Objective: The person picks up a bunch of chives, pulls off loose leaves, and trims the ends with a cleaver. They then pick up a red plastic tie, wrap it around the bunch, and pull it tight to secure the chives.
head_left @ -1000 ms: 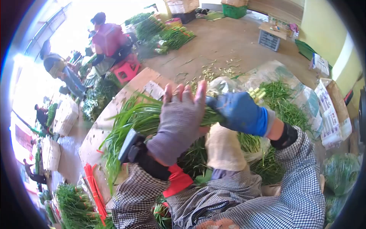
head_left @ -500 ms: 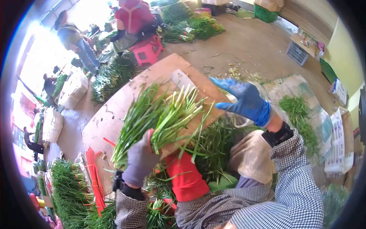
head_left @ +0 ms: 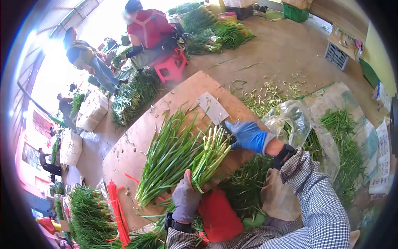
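Observation:
A loose bunch of chive-like green stalks (head_left: 170,153) lies across a brown board, with pale cut ends toward the upper right. My left hand (head_left: 185,201), in a grey glove, grips the near side of the bunch, its thumb pointing up along the stalks. At the pale ends is my right hand (head_left: 250,136) in a blue glove. Its thumb and fingers are apart, close against the stalk ends; part of the fingers is hidden from view. A white rectangular sheet (head_left: 213,108) lies on the board just beyond the ends.
The board (head_left: 132,153) stands before me. Red ties (head_left: 117,211) hang at its left edge, near bundled greens (head_left: 89,211). Clear plastic (head_left: 292,120) and loose greens (head_left: 342,141) are at right. A person (head_left: 151,31) sits on a pink stool (head_left: 171,66).
My right hand has moved left and down, from raised with spread fingers to the pale stalk ends. The bunch now rests lower on the board, with its pale ends closer together.

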Action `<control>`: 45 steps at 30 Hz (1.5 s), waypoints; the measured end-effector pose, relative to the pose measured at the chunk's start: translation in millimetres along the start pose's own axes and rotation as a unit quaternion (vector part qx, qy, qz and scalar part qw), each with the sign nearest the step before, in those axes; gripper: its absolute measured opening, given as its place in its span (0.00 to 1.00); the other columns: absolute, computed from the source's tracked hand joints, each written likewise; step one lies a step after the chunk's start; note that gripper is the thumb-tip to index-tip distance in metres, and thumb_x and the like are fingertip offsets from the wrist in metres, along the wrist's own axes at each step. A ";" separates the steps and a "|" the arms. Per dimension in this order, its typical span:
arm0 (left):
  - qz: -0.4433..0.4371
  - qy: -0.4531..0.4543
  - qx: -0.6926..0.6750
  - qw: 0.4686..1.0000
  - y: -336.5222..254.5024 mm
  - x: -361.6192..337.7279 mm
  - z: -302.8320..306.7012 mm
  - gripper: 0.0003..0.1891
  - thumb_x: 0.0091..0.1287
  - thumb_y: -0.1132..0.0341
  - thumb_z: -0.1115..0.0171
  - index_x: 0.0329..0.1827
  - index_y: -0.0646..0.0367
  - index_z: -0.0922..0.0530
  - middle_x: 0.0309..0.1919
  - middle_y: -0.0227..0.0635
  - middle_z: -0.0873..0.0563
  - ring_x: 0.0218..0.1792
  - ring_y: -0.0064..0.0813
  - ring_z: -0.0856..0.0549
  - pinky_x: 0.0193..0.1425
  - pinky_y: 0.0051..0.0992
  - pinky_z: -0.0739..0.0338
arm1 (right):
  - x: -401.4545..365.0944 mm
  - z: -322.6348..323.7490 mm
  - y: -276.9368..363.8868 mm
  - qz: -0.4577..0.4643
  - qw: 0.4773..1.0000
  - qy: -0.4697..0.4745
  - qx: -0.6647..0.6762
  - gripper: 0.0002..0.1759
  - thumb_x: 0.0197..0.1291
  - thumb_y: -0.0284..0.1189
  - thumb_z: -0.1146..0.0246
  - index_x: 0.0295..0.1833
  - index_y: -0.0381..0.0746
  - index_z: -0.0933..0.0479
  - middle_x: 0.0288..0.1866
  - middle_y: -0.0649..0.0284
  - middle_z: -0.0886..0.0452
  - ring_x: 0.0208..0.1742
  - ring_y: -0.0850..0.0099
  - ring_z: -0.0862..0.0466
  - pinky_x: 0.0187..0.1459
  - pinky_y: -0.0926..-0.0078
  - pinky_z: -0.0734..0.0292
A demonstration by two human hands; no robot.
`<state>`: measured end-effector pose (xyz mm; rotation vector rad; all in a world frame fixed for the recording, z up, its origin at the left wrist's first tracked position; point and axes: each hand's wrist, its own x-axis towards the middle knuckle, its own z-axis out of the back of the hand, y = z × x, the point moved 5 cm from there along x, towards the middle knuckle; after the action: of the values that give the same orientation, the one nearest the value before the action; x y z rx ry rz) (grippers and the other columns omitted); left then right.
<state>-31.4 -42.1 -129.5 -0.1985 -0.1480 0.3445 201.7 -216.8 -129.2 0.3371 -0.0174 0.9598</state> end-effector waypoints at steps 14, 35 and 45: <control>-0.095 0.048 0.040 0.993 -12.7 23.6 9.2 0.52 0.40 0.41 0.22 0.67 0.60 0.32 0.50 0.47 0.23 0.51 0.48 0.24 0.55 0.44 0.29 | -93.9 28.4 -48.9 -0.041 0.997 0.028 -0.064 0.32 0.51 0.40 0.30 0.58 0.33 0.27 0.38 0.48 0.19 0.36 0.50 0.17 0.38 0.59 0.21; -0.074 0.148 0.006 0.986 -72.6 86.6 -20.5 0.25 0.55 0.56 0.32 0.55 0.56 0.21 0.48 0.44 0.17 0.49 0.46 0.18 0.54 0.41 0.24 | -67.8 20.8 -61.1 -0.105 0.988 -0.035 0.104 0.16 0.43 0.31 0.38 0.37 0.32 0.23 0.33 0.43 0.18 0.36 0.48 0.15 0.38 0.56 0.20; -0.111 0.047 -0.204 0.971 -61.2 88.7 -8.0 0.10 0.59 0.66 0.33 0.40 0.62 0.18 0.39 0.43 0.19 0.42 0.40 0.19 0.48 0.36 0.25 | -124.5 9.0 -48.1 -0.108 0.919 -0.124 0.358 0.22 0.59 0.37 0.34 0.54 0.35 0.21 0.42 0.48 0.15 0.42 0.58 0.12 0.44 0.66 0.19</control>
<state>72.2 -69.0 -114.2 -0.6004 -0.1447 0.0776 169.8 -344.3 -154.1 1.1144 0.1418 0.6681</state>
